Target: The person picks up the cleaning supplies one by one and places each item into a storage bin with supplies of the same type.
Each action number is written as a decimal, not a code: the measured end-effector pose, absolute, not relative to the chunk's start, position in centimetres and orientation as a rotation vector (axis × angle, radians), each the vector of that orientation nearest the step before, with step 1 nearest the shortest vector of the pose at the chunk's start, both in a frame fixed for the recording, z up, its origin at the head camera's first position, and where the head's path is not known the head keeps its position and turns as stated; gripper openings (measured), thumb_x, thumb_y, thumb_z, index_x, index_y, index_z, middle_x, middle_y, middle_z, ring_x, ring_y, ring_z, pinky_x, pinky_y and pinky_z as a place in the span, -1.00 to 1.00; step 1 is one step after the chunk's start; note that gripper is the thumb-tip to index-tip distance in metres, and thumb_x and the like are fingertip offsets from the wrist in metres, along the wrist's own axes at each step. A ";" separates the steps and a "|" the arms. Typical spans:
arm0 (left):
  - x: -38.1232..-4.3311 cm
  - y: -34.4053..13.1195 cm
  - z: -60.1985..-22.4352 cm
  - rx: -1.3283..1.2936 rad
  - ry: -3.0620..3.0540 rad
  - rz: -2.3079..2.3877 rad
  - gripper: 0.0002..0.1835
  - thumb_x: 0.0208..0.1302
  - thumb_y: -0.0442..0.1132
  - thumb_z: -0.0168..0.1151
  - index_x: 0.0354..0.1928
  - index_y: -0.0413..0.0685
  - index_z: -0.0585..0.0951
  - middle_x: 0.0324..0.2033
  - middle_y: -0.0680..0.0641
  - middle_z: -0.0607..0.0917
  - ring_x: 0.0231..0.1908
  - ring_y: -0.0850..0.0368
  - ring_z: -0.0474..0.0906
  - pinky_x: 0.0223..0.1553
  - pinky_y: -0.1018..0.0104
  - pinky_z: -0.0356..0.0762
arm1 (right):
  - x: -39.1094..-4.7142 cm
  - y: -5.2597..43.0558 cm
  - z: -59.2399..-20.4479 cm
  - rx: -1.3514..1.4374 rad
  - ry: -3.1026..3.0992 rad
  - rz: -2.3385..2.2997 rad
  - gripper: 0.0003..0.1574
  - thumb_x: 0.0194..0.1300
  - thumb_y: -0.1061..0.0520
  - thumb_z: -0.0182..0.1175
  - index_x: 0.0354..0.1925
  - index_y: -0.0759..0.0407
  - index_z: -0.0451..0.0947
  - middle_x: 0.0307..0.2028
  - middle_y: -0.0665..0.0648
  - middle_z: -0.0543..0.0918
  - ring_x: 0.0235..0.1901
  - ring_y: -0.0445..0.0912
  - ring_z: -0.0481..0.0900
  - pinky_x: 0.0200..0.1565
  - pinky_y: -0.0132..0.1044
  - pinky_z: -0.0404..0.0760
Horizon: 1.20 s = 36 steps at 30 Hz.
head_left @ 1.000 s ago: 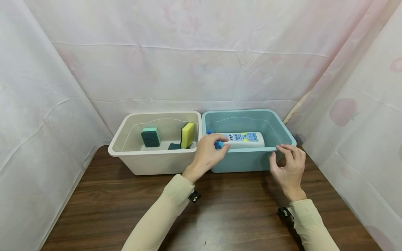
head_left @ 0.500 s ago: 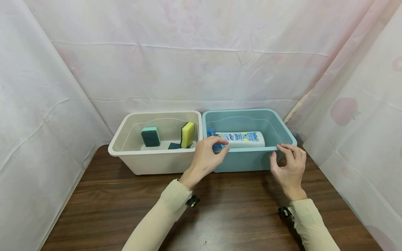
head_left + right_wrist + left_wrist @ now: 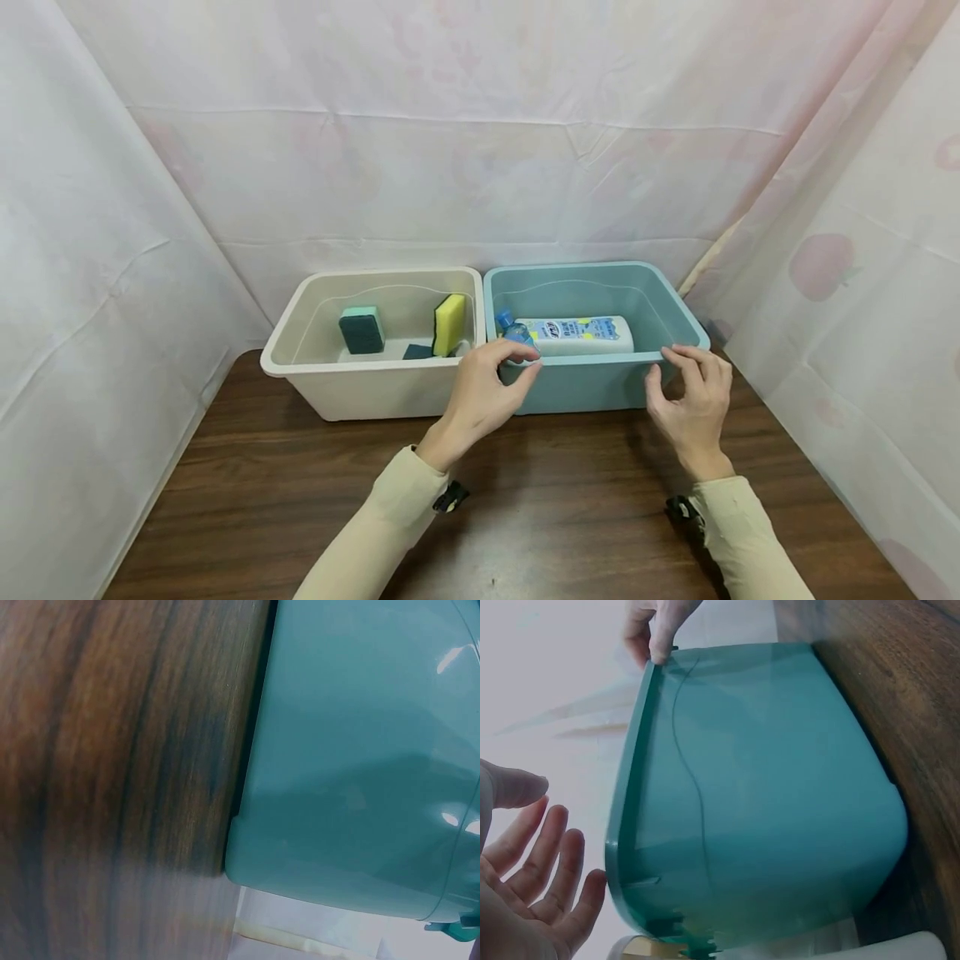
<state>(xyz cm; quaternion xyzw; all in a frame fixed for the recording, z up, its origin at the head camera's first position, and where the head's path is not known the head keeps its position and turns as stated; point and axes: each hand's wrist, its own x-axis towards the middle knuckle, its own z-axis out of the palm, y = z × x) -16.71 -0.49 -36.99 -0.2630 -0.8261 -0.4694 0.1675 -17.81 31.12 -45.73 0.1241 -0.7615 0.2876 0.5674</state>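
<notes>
In the head view my left hand (image 3: 483, 387) is by the front left corner of the light blue bin (image 3: 600, 383), its fingers bent with nothing between them. In the left wrist view its fingertips (image 3: 594, 889) come right up to the rim. My right hand (image 3: 693, 400) pinches the bin's front rim near the right corner, the thumb outside and the fingers over the edge. Inside the bin lies a white bottle (image 3: 581, 333) with a blue and yellow printed label. Left of it is a clear blue bottle (image 3: 517, 333) with a blue cap, partly behind my left hand.
A beige bin (image 3: 375, 387) stands against the blue bin's left side. It contains a green sponge (image 3: 362, 329), a yellow sponge (image 3: 449, 325) and a dark flat piece (image 3: 417, 352). Both bins stand on a dark wooden table (image 3: 555, 500), with pale curtains (image 3: 480, 167) around it.
My left hand has drawn back from the blue bottle, toward me and slightly left, uncovering more of it. My right hand has stayed at the rim.
</notes>
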 end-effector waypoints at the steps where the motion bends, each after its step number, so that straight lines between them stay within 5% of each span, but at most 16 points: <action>1: -16.6 -0.6 -37.0 -0.761 -2.343 -1.331 -0.87 0.39 -0.21 0.43 -0.10 -0.02 0.83 -0.16 0.03 0.85 -0.10 0.07 0.75 0.00 0.02 0.71 | -17.8 31.1 -45.7 0.292 -1.788 0.675 -0.69 0.25 0.14 0.32 -0.13 0.34 0.77 -0.06 0.42 0.71 -0.07 0.41 0.50 0.17 0.01 0.38; 15: -15.3 -3.1 -37.6 -0.741 -2.390 -1.265 -0.87 0.37 -0.21 0.46 -0.09 0.00 0.82 -0.17 0.09 0.84 -0.11 0.08 0.76 -0.02 0.08 0.71 | -17.7 31.1 -45.7 0.291 -1.790 0.667 -0.66 0.29 0.10 0.30 -0.12 0.34 0.77 -0.07 0.43 0.70 -0.08 0.42 0.50 0.17 0.03 0.38; 22: -15.0 -4.9 -38.8 -0.656 -2.434 -1.183 -0.91 0.35 -0.18 0.47 -0.14 0.12 0.82 -0.25 0.14 0.81 -0.23 0.27 0.66 -0.16 0.20 0.63 | -17.9 31.1 -45.7 0.293 -1.783 0.669 -0.65 0.29 0.08 0.29 -0.13 0.34 0.77 -0.08 0.43 0.71 -0.09 0.42 0.49 0.17 0.00 0.37; 36: -13.5 -8.0 -40.3 -0.588 -2.540 -1.078 -0.86 0.35 -0.16 0.48 -0.09 0.09 0.80 -0.14 0.12 0.83 -0.07 0.16 0.75 0.00 0.09 0.71 | -17.7 31.0 -45.5 0.283 -1.769 0.687 -0.68 0.23 0.14 0.32 -0.15 0.35 0.77 -0.08 0.43 0.72 -0.08 0.42 0.50 0.20 -0.09 0.35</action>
